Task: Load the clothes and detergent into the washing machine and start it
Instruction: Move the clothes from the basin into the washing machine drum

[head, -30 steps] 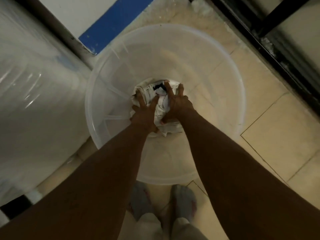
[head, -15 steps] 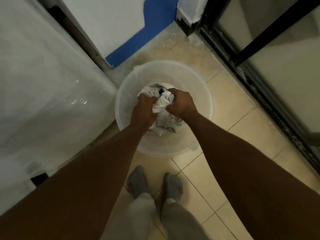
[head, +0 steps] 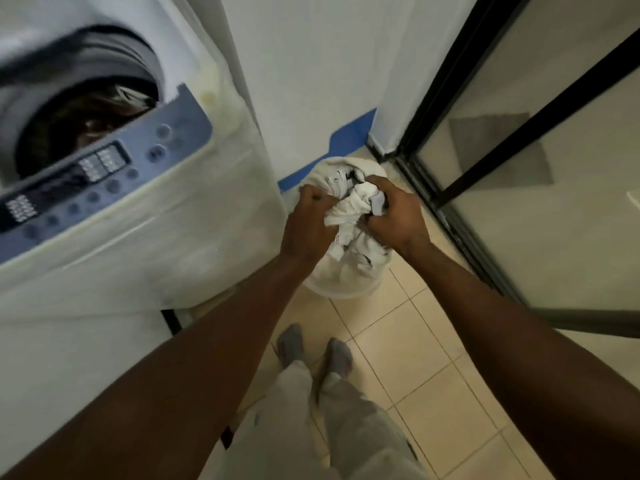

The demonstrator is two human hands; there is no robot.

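Observation:
A bundle of white and grey clothes [head: 349,209] hangs above a clear plastic bucket [head: 343,289] on the floor. My left hand [head: 306,226] grips the bundle's left side and my right hand [head: 398,216] grips its right side, both fists closed on the fabric. The top-loading washing machine [head: 138,220] stands to the left under a plastic cover. Its lid is up and the dark drum [head: 79,123] shows some clothes inside. A blue control panel [head: 104,174] with several buttons runs along the machine's front edge.
A white wall with a blue skirting strip [head: 346,140] lies behind the bucket. A black-framed glass sliding door [head: 519,150] runs along the right. My feet [head: 311,351] in grey socks stand on beige tiles between the machine and the door.
Both hands closed on the clothes in the bucket and lifted the bundle up out of it. The view rose, bringing the washing machine's open top and panel into sight.

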